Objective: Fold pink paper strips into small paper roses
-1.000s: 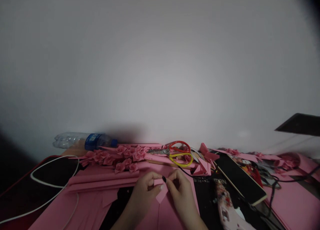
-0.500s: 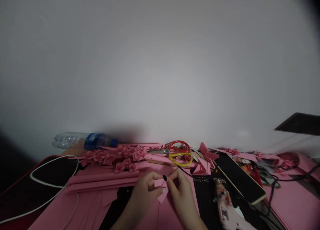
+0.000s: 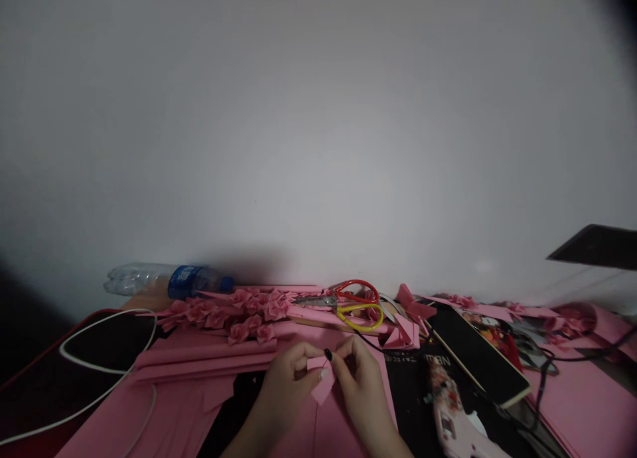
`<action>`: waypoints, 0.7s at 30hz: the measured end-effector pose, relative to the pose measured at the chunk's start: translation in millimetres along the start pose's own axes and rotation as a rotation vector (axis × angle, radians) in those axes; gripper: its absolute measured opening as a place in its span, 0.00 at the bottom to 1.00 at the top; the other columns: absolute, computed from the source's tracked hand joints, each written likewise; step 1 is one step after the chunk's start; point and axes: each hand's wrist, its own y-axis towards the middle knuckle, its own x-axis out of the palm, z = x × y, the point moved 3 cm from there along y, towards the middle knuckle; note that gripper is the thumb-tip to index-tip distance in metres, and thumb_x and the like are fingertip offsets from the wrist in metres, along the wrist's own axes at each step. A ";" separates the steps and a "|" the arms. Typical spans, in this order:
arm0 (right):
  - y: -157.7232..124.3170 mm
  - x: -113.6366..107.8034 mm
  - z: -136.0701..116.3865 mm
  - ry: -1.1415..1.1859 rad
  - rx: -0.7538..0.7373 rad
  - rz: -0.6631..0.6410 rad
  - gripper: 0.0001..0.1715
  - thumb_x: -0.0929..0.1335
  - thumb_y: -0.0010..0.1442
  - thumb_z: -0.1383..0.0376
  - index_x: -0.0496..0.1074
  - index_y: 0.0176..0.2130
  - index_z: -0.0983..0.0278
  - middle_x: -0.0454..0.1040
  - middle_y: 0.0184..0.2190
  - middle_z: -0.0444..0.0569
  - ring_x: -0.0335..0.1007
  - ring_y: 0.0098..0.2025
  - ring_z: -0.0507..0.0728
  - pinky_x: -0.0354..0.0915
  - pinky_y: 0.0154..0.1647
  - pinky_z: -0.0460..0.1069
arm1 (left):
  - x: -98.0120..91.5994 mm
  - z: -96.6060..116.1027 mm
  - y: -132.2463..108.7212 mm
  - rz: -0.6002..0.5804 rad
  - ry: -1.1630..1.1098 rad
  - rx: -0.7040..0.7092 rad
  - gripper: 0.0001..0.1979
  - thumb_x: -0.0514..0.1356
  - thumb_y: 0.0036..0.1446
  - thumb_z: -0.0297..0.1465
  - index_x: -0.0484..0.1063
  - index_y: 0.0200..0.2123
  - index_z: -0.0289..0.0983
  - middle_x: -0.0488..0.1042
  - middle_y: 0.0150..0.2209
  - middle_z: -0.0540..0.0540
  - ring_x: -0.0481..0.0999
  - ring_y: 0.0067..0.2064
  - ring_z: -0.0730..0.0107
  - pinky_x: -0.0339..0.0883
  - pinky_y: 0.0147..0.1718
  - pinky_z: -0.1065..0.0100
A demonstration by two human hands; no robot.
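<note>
My left hand (image 3: 286,385) and my right hand (image 3: 361,381) meet low in the middle, both pinched on one small pink paper strip (image 3: 322,386). The strip's upper end is folded between the fingertips and its lower end hangs down between the hands. Under the hands lie pink paper sheets (image 3: 174,411). Just behind them is a cluster of small pink paper roses (image 3: 233,315).
Red and yellow scissors (image 3: 355,305) lie by the wall. A plastic bottle (image 3: 164,280) lies on its side at the left, with a white cable (image 3: 107,372) looping near it. A black phone (image 3: 478,358) and a pink glue gun (image 3: 455,425) are on the right.
The fingers shifted slightly on the strip, working its fold. Everything else is as before.
</note>
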 end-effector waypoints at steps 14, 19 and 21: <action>2.1 1.0 2.5 0.017 0.007 -0.046 0.08 0.62 0.58 0.64 0.60 0.28 0.63 0.62 0.25 0.43 0.58 0.27 0.53 0.57 0.29 0.46 | -2.8 -0.6 1.1 0.003 -0.020 0.007 0.04 0.57 0.44 0.26 0.69 0.28 0.35 0.73 0.26 0.50 0.71 0.29 0.70 0.60 0.28 0.71; 3.6 1.1 1.5 0.046 0.029 -0.085 0.09 0.62 0.59 0.62 0.60 0.29 0.63 0.60 0.24 0.41 0.57 0.27 0.52 0.57 0.28 0.45 | -6.2 1.5 2.1 0.019 -0.089 -0.011 0.05 0.58 0.43 0.27 0.68 0.28 0.35 0.74 0.26 0.50 0.71 0.28 0.70 0.60 0.29 0.71; 3.0 2.4 -0.1 0.026 0.037 -0.136 0.11 0.62 0.59 0.61 0.60 0.26 0.63 0.59 0.22 0.40 0.55 0.25 0.52 0.54 0.25 0.45 | -6.4 1.6 2.6 0.012 -0.118 -0.008 0.05 0.59 0.44 0.29 0.69 0.28 0.35 0.74 0.26 0.49 0.71 0.28 0.70 0.59 0.28 0.71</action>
